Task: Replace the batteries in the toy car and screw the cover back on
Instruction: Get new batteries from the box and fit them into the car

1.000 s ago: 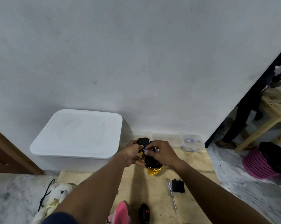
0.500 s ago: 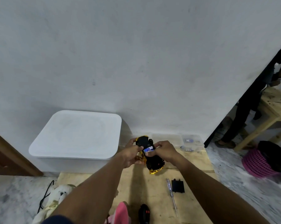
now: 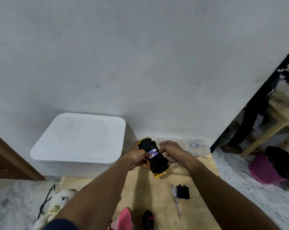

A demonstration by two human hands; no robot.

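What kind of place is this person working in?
Probably a home room, working at floor level: a wooden board on marbled flooring, a white storage box against the plain wall, a plush toy and a pink basket nearby.

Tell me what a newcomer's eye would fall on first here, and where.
The upturned black and yellow toy car at centre, gripped by the left hand, with blue and white batteries showing in its open bay. Next, the big white lidded plastic bin against the wall on the left. The black rectangular cover lies on the pale wooden board below, beside a slim screwdriver.
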